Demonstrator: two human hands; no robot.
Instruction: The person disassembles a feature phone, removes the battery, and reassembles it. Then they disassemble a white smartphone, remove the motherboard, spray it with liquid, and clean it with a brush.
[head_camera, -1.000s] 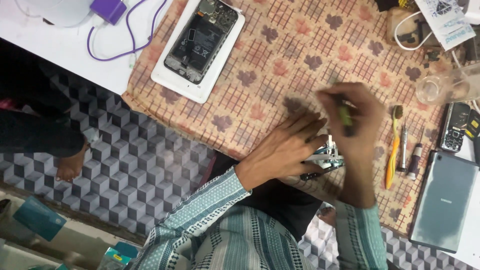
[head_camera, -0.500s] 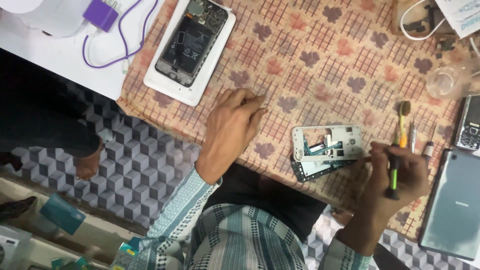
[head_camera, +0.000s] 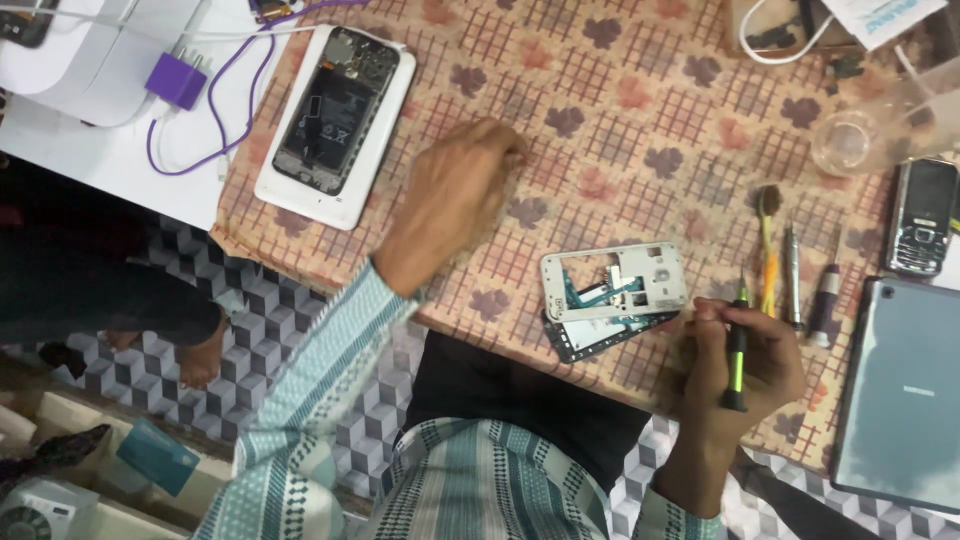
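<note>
- Right hand (head_camera: 735, 365) is closed around a green-and-black screwdriver (head_camera: 737, 350), shaft held upright, tip pointing towards the far edge of the desk (head_camera: 640, 90). The hand sits at the near edge, just beside the work.
- The work: a white phone frame (head_camera: 615, 280) with the circuit parts showing, lying flat on top of a dark phone panel (head_camera: 600, 335) that pokes out beneath its near side. Both are on the patterned cloth, between the two hands.
- Left hand (head_camera: 455, 200) rests on the cloth well to the left of the frame, fingers curled loosely, blurred. It seems to hold nothing, though I cannot tell for sure.
- Judgement: the frame lies unsteadied. Better to bring the left hand over and pin a corner before the driver tip goes in; a loose frame is likely to skate on cloth.
- Keep the driver straight over the screw head, light pressure, slow turn; small screws probably strip easily.
- Spare tools lie just right of the frame: a brush (head_camera: 768, 245) and two more drivers (head_camera: 792, 275).
- A second opened phone (head_camera: 335, 120) sits well apart at far left.
</note>
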